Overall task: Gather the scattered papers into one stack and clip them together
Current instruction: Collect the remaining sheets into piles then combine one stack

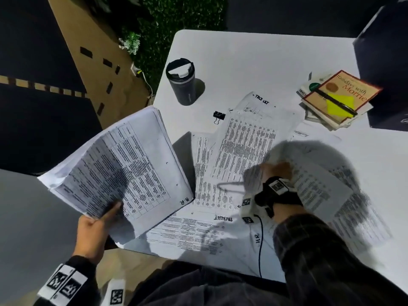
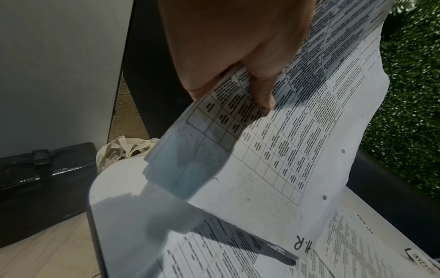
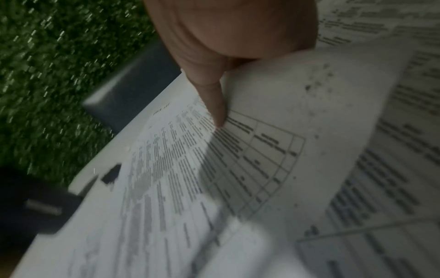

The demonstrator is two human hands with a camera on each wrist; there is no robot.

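Note:
My left hand [image 1: 97, 226] grips a thick stack of printed papers [image 1: 117, 166] by its near edge, lifted and tilted above the table's left corner; the thumb [image 2: 262, 90] lies on the top sheet [image 2: 273, 150]. My right hand [image 1: 276, 171] pinches a blurred, curling sheet [image 1: 326, 195] at the right, raised off the table; in the right wrist view that sheet [image 3: 309, 112] bends under the thumb [image 3: 216, 105]. Several loose printed sheets [image 1: 242, 146] lie overlapping on the white table [image 1: 254, 58]. A black binder clip [image 1: 219, 116] lies beyond them.
A black travel mug [image 1: 182, 82] stands at the back left of the table. A pile of books [image 1: 335, 98] with a pen and a yellow note sits at the back right, next to a dark box [image 1: 384, 62]. A black case [image 2: 43, 184] stands on the floor.

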